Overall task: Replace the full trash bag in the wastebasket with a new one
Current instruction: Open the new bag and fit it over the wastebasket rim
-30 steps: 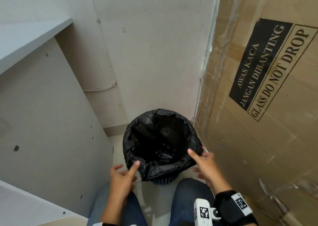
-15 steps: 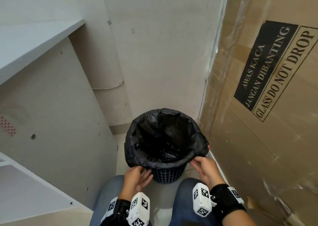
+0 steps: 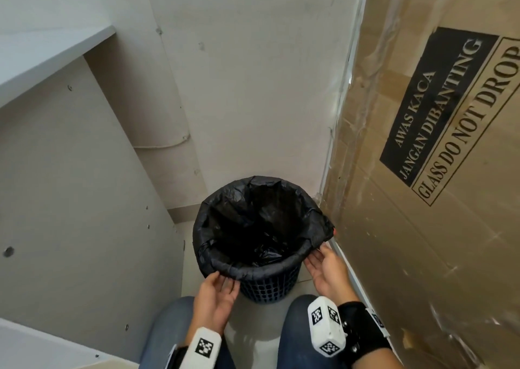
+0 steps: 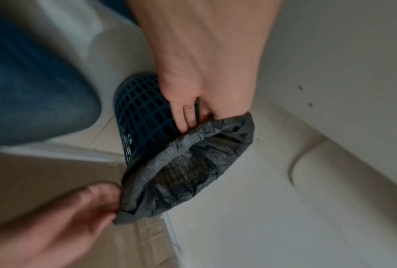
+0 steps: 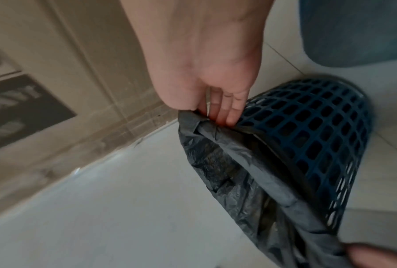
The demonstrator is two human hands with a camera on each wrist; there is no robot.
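A tall cardboard box (image 3: 422, 200) stands on the right, wrapped in clear film and printed with a black label (image 3: 439, 107) reading "AWAS KACA JANGAN DIBANTING" and "GLASS DO NOT DROP". A pale wall (image 3: 253, 73) rises behind. Grey panelled furniture (image 3: 70, 200) with a shelf (image 3: 42, 56) fills the left. The floor (image 3: 253, 329) is light tile.

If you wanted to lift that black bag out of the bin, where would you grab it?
Probably by the bag's folded-over cuff at the bin's rim, from underneath on two opposite sides. The cuff hangs loose outside the mesh wall, so fingers can slip under it. Both the left hand and right hand are already there, fingers at its edge.
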